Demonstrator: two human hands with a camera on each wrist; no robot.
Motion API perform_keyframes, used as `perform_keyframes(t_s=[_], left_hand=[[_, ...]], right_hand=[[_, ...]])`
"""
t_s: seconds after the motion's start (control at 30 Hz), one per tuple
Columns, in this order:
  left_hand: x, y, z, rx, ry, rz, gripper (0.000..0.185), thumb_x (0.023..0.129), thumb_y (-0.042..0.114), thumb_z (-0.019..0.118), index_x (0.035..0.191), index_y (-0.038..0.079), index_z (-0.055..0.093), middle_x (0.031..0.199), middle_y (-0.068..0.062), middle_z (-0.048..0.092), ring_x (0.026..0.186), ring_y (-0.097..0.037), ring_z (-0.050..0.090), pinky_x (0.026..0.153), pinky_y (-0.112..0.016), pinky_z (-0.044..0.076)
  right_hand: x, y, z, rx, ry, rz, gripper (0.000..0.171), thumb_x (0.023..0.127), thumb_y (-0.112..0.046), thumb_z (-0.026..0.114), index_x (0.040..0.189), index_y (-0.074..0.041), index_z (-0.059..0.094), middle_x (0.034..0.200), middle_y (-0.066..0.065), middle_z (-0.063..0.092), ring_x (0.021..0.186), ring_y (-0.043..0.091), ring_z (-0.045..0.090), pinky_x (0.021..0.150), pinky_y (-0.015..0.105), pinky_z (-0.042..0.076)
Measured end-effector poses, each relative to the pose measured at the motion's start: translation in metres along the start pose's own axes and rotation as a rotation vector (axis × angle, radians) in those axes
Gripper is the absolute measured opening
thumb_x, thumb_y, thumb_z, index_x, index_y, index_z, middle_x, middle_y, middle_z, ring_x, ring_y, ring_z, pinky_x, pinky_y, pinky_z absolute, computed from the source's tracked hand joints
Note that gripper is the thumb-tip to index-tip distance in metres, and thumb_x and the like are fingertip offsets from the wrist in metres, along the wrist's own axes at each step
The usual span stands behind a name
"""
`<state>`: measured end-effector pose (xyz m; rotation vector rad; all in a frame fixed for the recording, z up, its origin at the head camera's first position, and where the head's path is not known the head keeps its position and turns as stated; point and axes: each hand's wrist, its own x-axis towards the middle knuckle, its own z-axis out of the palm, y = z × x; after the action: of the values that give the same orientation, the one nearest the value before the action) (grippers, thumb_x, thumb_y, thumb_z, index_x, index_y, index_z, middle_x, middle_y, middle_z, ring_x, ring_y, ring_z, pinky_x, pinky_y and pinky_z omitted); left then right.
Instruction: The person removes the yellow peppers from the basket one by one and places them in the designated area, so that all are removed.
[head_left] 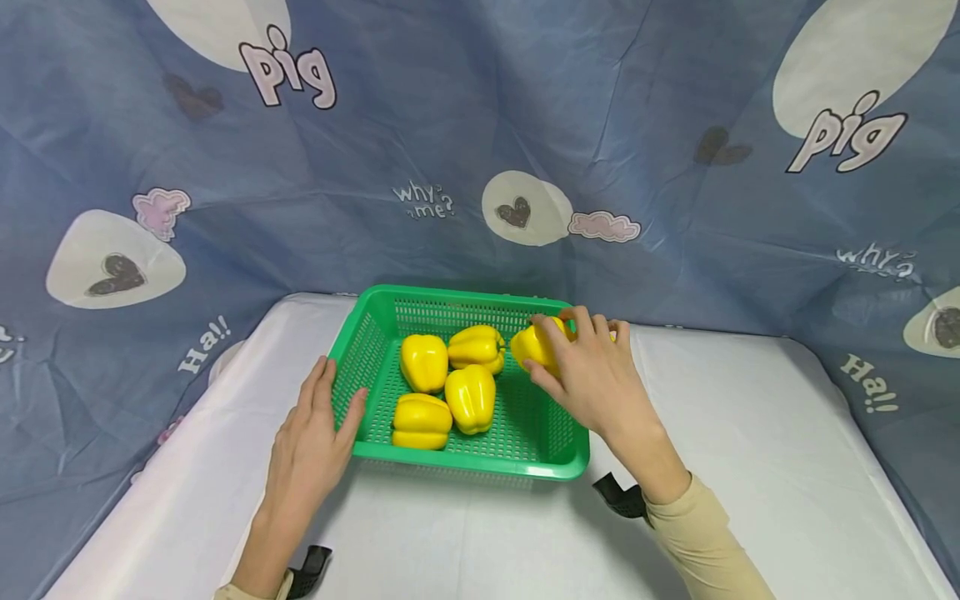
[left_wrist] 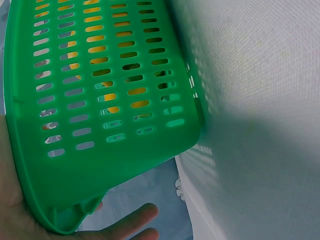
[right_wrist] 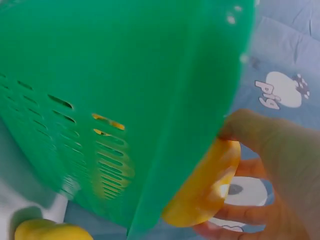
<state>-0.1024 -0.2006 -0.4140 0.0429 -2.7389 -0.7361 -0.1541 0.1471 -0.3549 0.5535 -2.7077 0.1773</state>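
A green plastic basket with slotted walls stands on the white table. Several yellow bell peppers lie in its left and middle part, one of them this pepper. My left hand holds the basket's left rim, thumb over the inner side and fingers outside; the left wrist view shows these fingers nearly straight past the corner. At the back right, my right hand grips a yellow bell pepper by the rim. Its fingers curve around this pepper in the right wrist view.
Outside the basket, another yellow pepper shows at the lower left of the right wrist view. A blue printed cloth hangs behind the table. Black straps are on both wrists.
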Motion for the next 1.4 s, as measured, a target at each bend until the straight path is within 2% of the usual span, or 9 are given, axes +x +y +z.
perform_keyframes(t_s=[0.27,0.43,0.73,1.0,1.27,1.4], left_hand=[[0.000,0.000,0.000,-0.001,-0.003,-0.003,0.074,0.113,0.046,0.050,0.164,-0.007,0.036,0.173,-0.027,0.035,0.137,-0.059,0.056,0.107,-0.074,0.048],[0.000,0.000,0.000,-0.001,0.002,0.001,0.074,0.113,0.046,0.051,0.164,-0.006,0.037,0.173,-0.027,0.035,0.138,-0.059,0.055,0.107,-0.074,0.048],[0.000,-0.001,-0.001,-0.002,0.004,0.004,0.074,0.113,0.046,0.050,0.164,-0.006,0.037,0.172,-0.027,0.035,0.137,-0.059,0.056,0.106,-0.074,0.048],[0.000,0.000,-0.001,-0.004,0.003,0.005,0.074,0.114,0.046,0.050,0.164,-0.007,0.037,0.172,-0.027,0.035,0.139,-0.059,0.055,0.106,-0.074,0.048],[0.000,0.000,0.000,-0.005,-0.005,-0.001,0.074,0.114,0.046,0.050,0.164,-0.006,0.036,0.173,-0.027,0.034,0.138,-0.059,0.055,0.107,-0.074,0.048],[0.000,0.000,0.001,-0.005,-0.005,-0.003,0.074,0.114,0.046,0.050,0.164,-0.006,0.036,0.173,-0.026,0.034,0.138,-0.059,0.055,0.106,-0.074,0.048]], right_hand=[[-0.003,0.002,-0.005,0.005,0.047,0.007,0.052,0.103,-0.053,0.063,0.143,-0.020,0.062,0.125,0.020,0.059,0.106,0.039,0.057,0.094,0.057,0.040],[-0.006,0.006,-0.007,0.013,0.051,0.037,0.051,0.102,-0.051,0.066,0.143,-0.020,0.061,0.126,0.022,0.058,0.104,0.040,0.058,0.092,0.056,0.041],[-0.010,0.018,-0.007,0.015,0.072,0.090,0.050,0.105,-0.050,0.061,0.147,-0.021,0.059,0.137,0.020,0.056,0.101,0.044,0.060,0.088,0.056,0.042],[-0.015,0.031,-0.008,0.008,0.064,0.143,0.050,0.108,-0.052,0.057,0.148,-0.021,0.059,0.133,0.021,0.060,0.098,0.045,0.064,0.089,0.058,0.044],[-0.019,0.040,-0.009,0.005,0.071,0.170,0.048,0.107,-0.050,0.059,0.143,-0.019,0.062,0.132,0.020,0.062,0.093,0.045,0.061,0.085,0.056,0.045],[-0.020,0.046,-0.008,-0.024,0.094,0.191,0.049,0.105,-0.053,0.061,0.141,-0.018,0.063,0.128,0.020,0.064,0.090,0.046,0.064,0.082,0.056,0.045]])
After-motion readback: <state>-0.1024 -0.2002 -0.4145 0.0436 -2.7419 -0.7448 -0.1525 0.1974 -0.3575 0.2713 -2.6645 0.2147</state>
